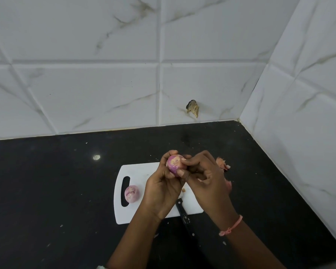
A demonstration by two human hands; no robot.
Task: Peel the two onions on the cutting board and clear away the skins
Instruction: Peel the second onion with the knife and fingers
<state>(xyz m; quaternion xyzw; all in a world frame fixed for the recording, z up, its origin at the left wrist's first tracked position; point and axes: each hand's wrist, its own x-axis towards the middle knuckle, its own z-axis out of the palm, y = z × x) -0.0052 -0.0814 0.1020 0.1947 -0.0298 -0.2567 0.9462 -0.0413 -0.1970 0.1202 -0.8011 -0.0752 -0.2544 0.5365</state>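
Your left hand (163,183) cups the onion (176,164) above the board's (144,171) far edge while your right hand (204,171) pinches its skin, so a slick bulb could slip onto the knife (182,212) or off the desk (47,181).

Even, dimmish light – glare spot on black counter (96,157) – wide-angle bending at edges.

No readable text, labels, brands or numbers anywhere: none on the board (136,171), knife (182,212), tiles (105,84) or counter (47,181).
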